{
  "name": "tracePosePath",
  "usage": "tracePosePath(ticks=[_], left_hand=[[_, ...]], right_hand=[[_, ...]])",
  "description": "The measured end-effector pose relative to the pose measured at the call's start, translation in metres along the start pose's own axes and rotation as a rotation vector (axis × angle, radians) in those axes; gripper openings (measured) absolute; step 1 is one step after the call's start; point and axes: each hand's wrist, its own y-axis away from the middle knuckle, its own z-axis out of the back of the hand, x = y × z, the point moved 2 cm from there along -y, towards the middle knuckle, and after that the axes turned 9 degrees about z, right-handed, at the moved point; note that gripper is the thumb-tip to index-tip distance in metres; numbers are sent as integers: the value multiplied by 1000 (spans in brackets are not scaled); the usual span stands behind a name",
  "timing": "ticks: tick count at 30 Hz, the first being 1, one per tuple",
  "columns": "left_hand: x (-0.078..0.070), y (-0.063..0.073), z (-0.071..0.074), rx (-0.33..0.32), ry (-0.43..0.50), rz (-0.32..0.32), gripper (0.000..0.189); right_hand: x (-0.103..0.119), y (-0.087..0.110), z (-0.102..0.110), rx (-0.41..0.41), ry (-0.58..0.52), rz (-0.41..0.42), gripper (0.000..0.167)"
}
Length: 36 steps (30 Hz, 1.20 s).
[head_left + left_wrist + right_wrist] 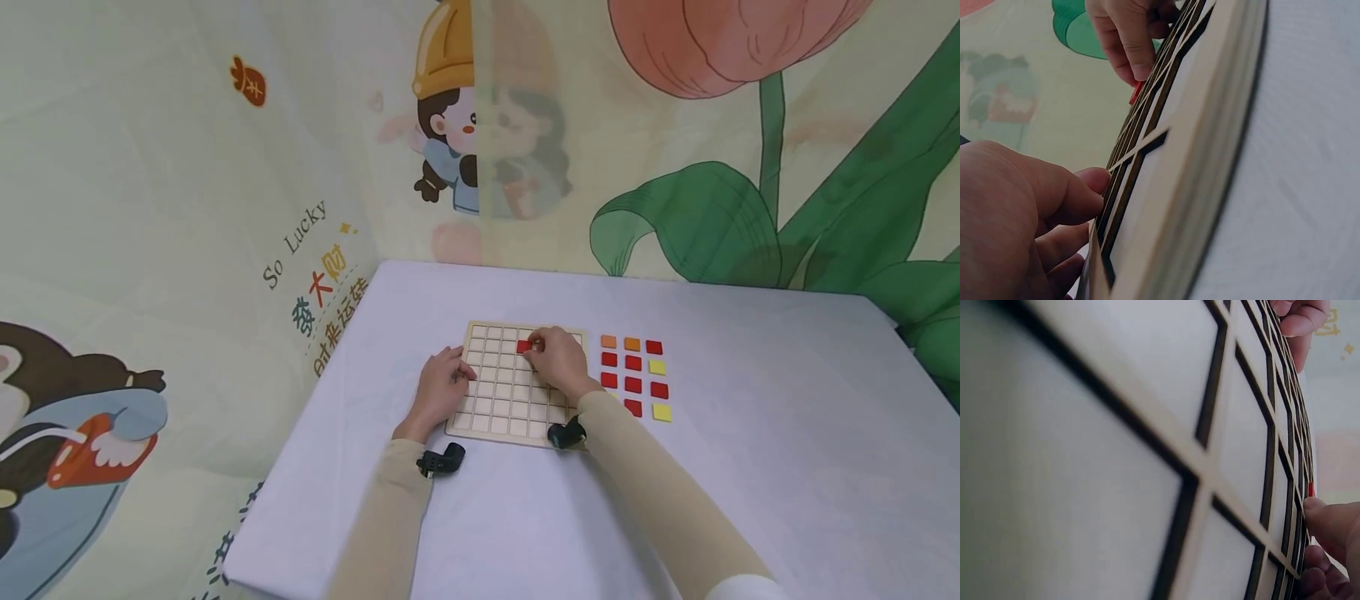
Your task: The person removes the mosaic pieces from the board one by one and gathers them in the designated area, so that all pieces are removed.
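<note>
A wooden grid board (491,408) with pale square cells lies on the table. My right hand (558,360) is over its far part, pinching a small red tile (523,346) at one of the cells. The tile's right side is hidden under the fingertips; only a red sliver (1310,489) shows beside the thumb in the right wrist view. At the board's left edge rests my left hand (441,385), its fingers loosely bent and the thumb side over the cells. In the left wrist view, the left hand (1016,219) touches the board's edge, with no tile visible in it.
Right of the board, loose square tiles lie in rows: several red tiles (633,385), orange tiles (632,343) and yellow tiles (662,412). My right forearm partly covers the nearest ones. A white cloth covers the table (787,467), and printed curtains (525,242) hang behind and at left.
</note>
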Motion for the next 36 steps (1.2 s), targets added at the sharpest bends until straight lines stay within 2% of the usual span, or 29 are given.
tracePosePath(ticks=[7,19,28,31,36], left_hand=[[1,-1,-1,6,-1,13,18],[1,-1,0,8,6,15,18],[-3,0,-2,6,8,4,16],[-4,0,-2,5,1,0,16],[-2,0,0,-7,-16,1,16]], right_hand=[[2,0,2,-10,17,57,28],[4,-1,0,-2,-3,102,26],[3,1,2,21,68,164,33],[2,2,4,14,48,161,35],[0,7,12,0,-53,138,36]])
